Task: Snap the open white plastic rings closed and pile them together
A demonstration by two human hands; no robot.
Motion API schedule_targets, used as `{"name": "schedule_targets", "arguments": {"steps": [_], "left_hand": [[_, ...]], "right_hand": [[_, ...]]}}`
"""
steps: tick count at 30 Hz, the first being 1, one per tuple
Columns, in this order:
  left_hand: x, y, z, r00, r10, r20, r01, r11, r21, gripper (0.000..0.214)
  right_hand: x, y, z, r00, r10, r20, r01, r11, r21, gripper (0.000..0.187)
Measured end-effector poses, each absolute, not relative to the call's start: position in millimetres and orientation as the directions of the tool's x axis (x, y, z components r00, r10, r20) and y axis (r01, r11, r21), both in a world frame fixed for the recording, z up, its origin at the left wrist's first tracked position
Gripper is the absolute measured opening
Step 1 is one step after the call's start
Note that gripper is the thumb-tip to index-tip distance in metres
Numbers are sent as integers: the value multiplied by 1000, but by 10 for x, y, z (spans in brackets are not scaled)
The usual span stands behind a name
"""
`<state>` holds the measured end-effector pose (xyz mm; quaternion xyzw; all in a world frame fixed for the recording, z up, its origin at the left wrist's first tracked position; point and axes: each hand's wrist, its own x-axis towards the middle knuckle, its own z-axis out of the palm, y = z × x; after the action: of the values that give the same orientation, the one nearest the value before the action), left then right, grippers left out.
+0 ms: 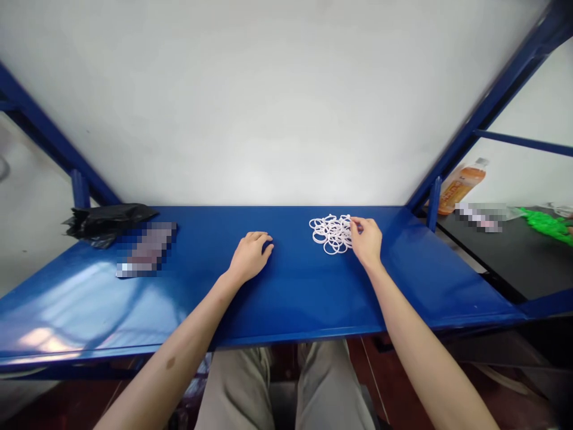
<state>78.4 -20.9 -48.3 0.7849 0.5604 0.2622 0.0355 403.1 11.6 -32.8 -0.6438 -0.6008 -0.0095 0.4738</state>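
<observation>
A heap of thin white rings (332, 234), each with a small knob where that part shows, lies on the blue tabletop (286, 298). At the right edge of this heap is my right hand (367, 240), its thumb and forefinger pinched together on a white ring (345, 218). The fingertips partly hide that ring. To the left of the heap, my left hand (251, 254) rests palm down on the tabletop. Its fingers are loosely curved, the thumb stands apart from them, and nothing is in it.
A crumpled black plastic bag (107, 222) and a blurred-out flat object (150, 248) lie at the left. Blue frame posts (434, 203) stand on both sides. On a black surface (487, 257) at the right are an orange drink bottle (461, 188) and a green tangle (548, 226).
</observation>
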Motion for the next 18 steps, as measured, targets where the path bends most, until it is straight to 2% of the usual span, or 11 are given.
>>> {"name": "schedule_targets", "arguments": {"steps": [4,9,12,15,18], "left_hand": [[735,-183,-536,218,899,379,860,-361,361,26],[744,-209,-513,236,913,334,860,-356,366,29],[741,-212,-495,248,915,318,862,-358,358,30],[735,-204,-492,255,910,326,859,-368,356,29],[735,-198,-492,254,906,340,853,-375,364,27]], "right_hand": [[4132,179,-393,298,788,538,813,86,-576,42],[4071,130,-397,229,803,551,854,106,-510,46],[3974,83,-369,124,828,548,900,139,-413,60],[3858,51,-352,-7,889,458,949,151,-278,77],[3764,27,-368,-84,942,325,972,148,-181,80]]}}
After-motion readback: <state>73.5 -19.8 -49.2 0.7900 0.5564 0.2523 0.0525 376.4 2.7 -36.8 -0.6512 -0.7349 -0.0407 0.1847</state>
